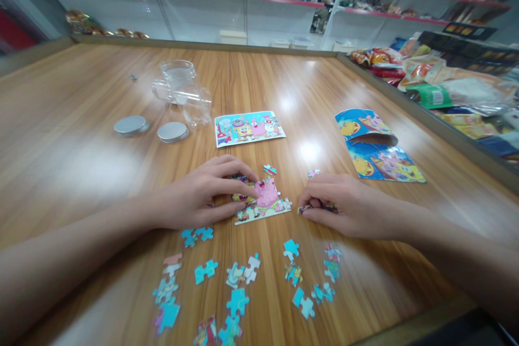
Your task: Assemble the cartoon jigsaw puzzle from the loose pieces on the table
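Observation:
A partly joined cartoon jigsaw block (265,201) lies on the wooden table (81,135) in front of me. My left hand (200,194) rests on its left side, fingers curled and pressing on the pieces there. My right hand (344,205) sits just right of the block, fingers closed in a pinch on a small puzzle piece (312,208) held low on the table. Several loose blue pieces (239,281) are scattered close to me below both hands. Two more loose pieces (270,169) lie just beyond the block.
A printed reference picture (248,128) lies beyond the block. Clear plastic jars (182,92) and two round metal lids (151,128) sit at the back left. A torn colourful puzzle packet (377,146) lies at the right. Snack bags (438,86) crowd the bin past the table's right edge.

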Available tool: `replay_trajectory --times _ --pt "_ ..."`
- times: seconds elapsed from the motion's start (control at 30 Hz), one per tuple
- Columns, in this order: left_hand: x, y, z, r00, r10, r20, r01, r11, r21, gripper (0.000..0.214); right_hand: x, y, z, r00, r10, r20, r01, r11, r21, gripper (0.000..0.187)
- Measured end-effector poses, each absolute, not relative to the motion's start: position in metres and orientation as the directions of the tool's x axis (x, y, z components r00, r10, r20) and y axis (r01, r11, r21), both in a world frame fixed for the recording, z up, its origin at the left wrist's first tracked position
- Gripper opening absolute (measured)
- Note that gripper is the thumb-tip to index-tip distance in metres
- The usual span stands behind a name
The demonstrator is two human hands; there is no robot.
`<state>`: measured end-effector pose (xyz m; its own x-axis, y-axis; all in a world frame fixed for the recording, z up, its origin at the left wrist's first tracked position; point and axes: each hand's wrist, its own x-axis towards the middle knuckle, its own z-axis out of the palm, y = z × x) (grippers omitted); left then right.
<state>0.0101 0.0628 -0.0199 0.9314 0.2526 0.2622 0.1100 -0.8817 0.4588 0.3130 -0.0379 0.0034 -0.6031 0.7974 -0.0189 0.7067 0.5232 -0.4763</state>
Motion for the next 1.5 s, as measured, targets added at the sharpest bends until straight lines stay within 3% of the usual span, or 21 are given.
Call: replay_trajectory --times 0.77,0.97,1.5 --pt "0.0111 0.0615 -0.0195 0.934 0.249 0.257 0.117 -0.891 0.439 0.029 0.3122 -0.0389 0.0066 -0.623 0.781 -0.04 0.696 0.53 -0.484 0.008" --pt "0.0109 0.0606 -0.0189 0.932 0.252 0.261 0.118 -0.892 0.437 0.029 0.3099 -0.0424 0.0104 -0.695 0.717 -0.055 0.625 0.565 -0.538 0.009" --pt "0.01 0.0623 -0.0217 0.938 0.214 0.273 0.076 -0.894 0.441 0.028 0.3098 -0.0395 0.005 -0.637 0.769 -0.053 0.665 0.514 -0.542 0.009"
